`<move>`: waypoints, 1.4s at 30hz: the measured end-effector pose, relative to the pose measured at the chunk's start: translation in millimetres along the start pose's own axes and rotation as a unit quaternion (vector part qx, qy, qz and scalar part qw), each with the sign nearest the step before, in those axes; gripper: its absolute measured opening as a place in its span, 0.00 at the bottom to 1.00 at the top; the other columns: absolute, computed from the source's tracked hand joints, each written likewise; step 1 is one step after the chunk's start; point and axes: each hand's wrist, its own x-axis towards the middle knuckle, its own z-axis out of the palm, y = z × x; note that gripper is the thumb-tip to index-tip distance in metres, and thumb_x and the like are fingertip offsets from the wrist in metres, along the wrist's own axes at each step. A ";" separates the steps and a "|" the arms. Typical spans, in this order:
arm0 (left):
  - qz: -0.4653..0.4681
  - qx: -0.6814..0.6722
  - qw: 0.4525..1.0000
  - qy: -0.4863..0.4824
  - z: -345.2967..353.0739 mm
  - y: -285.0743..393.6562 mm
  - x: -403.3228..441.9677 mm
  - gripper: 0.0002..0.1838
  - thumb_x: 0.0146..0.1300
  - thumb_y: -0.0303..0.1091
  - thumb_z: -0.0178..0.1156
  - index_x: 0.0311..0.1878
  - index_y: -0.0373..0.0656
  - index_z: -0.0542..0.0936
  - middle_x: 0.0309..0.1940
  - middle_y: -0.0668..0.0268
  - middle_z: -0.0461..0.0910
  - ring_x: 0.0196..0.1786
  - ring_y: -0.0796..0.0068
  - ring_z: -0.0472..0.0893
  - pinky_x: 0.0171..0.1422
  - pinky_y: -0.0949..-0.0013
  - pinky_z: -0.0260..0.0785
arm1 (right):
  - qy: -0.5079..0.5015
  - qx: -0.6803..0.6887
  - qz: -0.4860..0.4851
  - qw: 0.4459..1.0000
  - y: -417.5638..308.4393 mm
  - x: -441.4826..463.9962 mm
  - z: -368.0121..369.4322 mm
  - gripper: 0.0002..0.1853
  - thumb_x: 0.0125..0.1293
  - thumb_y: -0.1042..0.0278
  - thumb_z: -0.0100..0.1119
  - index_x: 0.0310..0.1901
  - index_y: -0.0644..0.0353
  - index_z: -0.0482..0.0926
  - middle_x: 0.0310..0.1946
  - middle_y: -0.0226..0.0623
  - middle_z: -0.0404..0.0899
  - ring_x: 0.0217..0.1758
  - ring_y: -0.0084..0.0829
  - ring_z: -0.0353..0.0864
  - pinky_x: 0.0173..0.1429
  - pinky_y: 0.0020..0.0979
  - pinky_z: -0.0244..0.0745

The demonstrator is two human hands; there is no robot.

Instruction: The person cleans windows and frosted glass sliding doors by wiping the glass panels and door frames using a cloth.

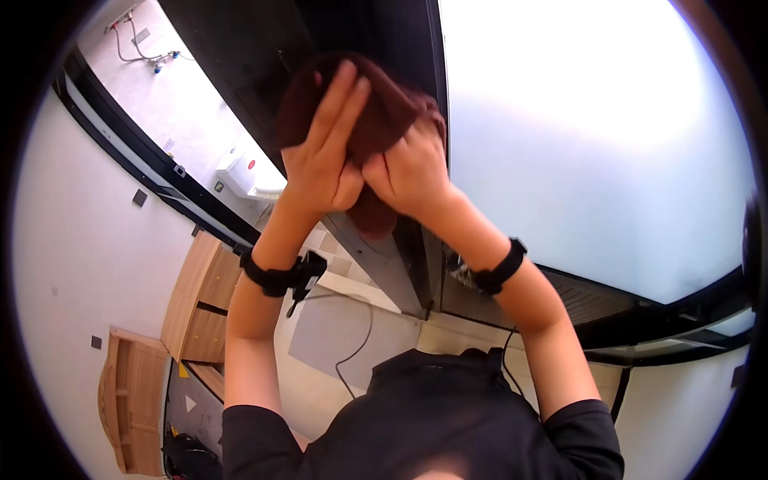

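Fingers of the person's left hand lie outstretched on a brown cloth, while the right hand clutches its bunched edge. I see the cloth against a dark post, beside frosted glass.

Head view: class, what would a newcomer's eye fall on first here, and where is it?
Probably the brown cloth at upper centre, against a dark frame, with the left hand laid on it and the right hand curled into it. Next, likely, comes the bright pale panel filling the upper right. The black wristbands also stand out, one on each arm below the hands.
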 end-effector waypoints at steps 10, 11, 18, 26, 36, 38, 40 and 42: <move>-0.082 0.042 0.996 0.014 25.1 23.8 -101.3 0.34 0.61 0.53 0.38 0.60 0.35 0.70 0.63 0.42 0.62 0.66 0.37 0.61 0.69 0.46 0.53 | 0.007 0.004 0.016 1.000 -3.0 -46.6 8.0 0.25 0.56 0.56 0.48 0.48 0.69 0.78 0.57 0.47 0.73 0.54 0.44 0.77 0.60 0.38 0.68; -0.085 0.041 0.995 0.008 30.8 24.2 -122.3 0.34 0.61 0.53 0.38 0.60 0.35 0.70 0.63 0.42 0.62 0.66 0.37 0.61 0.69 0.46 0.53 | 0.005 0.005 0.022 1.000 -0.1 -64.0 16.4 0.25 0.56 0.56 0.48 0.48 0.69 0.78 0.57 0.47 0.73 0.54 0.44 0.77 0.60 0.38 0.68; -0.102 0.039 0.994 0.024 44.7 27.9 -162.9 0.31 0.61 0.51 0.43 0.60 0.36 0.70 0.62 0.42 0.64 0.61 0.39 0.66 0.64 0.47 0.59 | -0.020 -0.014 -0.005 1.000 13.2 -125.8 43.6 0.25 0.55 0.54 0.53 0.46 0.71 0.78 0.58 0.50 0.71 0.56 0.49 0.75 0.62 0.44 0.66; -0.154 -0.002 0.982 -0.105 58.7 60.8 -258.1 0.33 0.63 0.52 0.41 0.64 0.36 0.65 0.64 0.41 0.59 0.67 0.36 0.55 0.70 0.43 0.44 | -0.076 0.026 0.100 0.992 -1.8 -199.6 38.9 0.30 0.55 0.58 0.58 0.54 0.73 0.71 0.60 0.51 0.67 0.61 0.52 0.68 0.63 0.48 0.63; -0.167 0.038 0.964 -0.203 61.9 109.8 -237.8 0.25 0.50 0.39 0.60 0.52 0.39 0.76 0.58 0.53 0.70 0.56 0.47 0.72 0.60 0.48 0.62 | -0.232 0.003 0.135 0.963 -3.3 -199.9 -23.5 0.21 0.52 0.71 0.55 0.49 0.69 0.74 0.61 0.48 0.67 0.58 0.51 0.69 0.59 0.46 0.65; -0.123 0.002 0.982 -0.142 43.7 77.0 -155.8 0.24 0.50 0.40 0.60 0.52 0.41 0.78 0.56 0.61 0.74 0.52 0.55 0.76 0.57 0.57 0.67 | -0.138 -0.048 0.076 0.986 -2.0 -142.4 -29.1 0.14 0.50 0.73 0.54 0.39 0.68 0.78 0.61 0.46 0.68 0.55 0.49 0.72 0.55 0.44 0.67; -0.098 0.019 0.989 -0.105 31.6 63.9 -90.9 0.24 0.53 0.39 0.57 0.54 0.41 0.77 0.61 0.61 0.70 0.57 0.55 0.74 0.61 0.57 0.65 | -0.058 -0.069 0.033 0.995 1.8 -89.5 -38.4 0.10 0.49 0.73 0.54 0.35 0.67 0.77 0.60 0.45 0.69 0.52 0.47 0.75 0.53 0.42 0.68; -0.089 0.029 0.990 -0.105 29.3 71.3 -69.5 0.24 0.54 0.39 0.56 0.55 0.41 0.77 0.62 0.61 0.69 0.59 0.54 0.72 0.63 0.57 0.63 | 0.005 -0.093 0.012 0.996 9.1 -81.4 -44.3 0.09 0.49 0.73 0.55 0.33 0.65 0.77 0.58 0.42 0.72 0.47 0.41 0.78 0.50 0.37 0.70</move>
